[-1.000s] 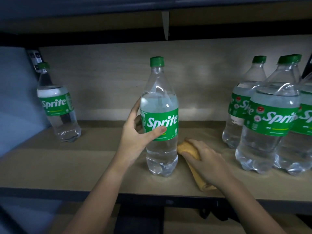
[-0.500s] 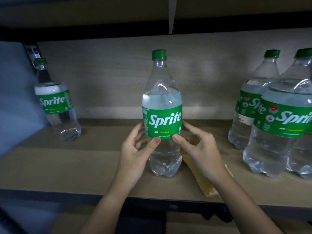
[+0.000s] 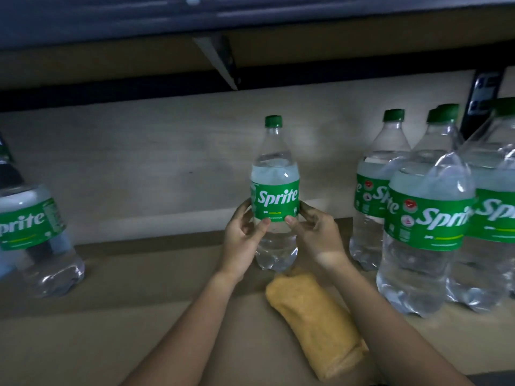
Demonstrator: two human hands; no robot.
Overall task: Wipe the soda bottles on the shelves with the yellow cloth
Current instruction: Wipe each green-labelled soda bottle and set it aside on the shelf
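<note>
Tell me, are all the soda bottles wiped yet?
Not yet, as far as I can see. Both hands, left hand and right hand, hold the middle Sprite bottle with its label facing out. The yellow cloth lies folded on the shelf, so no wiping is happening. The bottles on the right and the one on the left stand untouched; I can't tell which are clean.

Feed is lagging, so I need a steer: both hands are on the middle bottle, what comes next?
Probably free the right hand and pick up the yellow cloth: it lies untouched on the shelf while both hands hold the middle bottle; the left hand alone could steady it.
</note>
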